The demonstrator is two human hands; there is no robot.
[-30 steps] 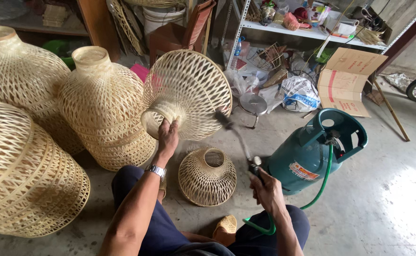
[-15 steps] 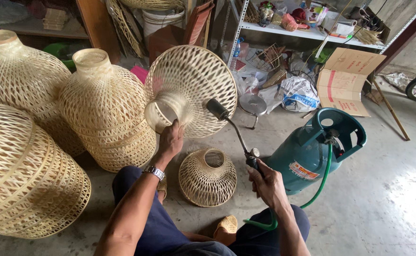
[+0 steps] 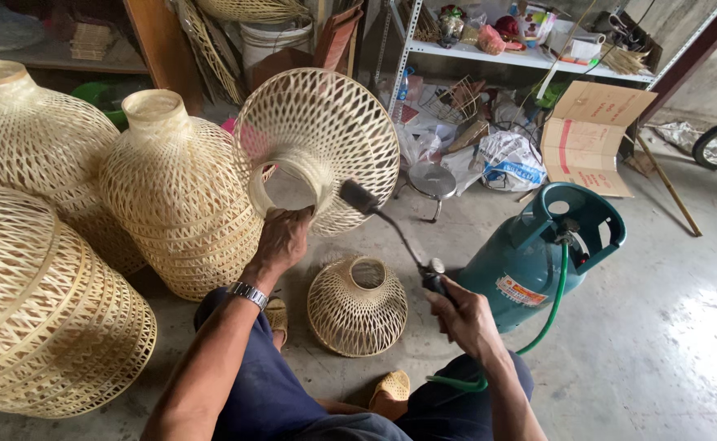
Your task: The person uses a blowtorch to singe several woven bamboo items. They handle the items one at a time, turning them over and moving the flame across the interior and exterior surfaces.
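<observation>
In the middle of the frame my left hand has its grip clamped on the neck of the woven bamboo shade, my right hand closed around the gas torch, whose nozzle I should keep moving near the weave.

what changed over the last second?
The torch in the right hand swung left until its nozzle neared the neck of the woven shade, which the left hand tilted slightly. Both grips, the gas cylinder and the floor shades stayed put.
</observation>
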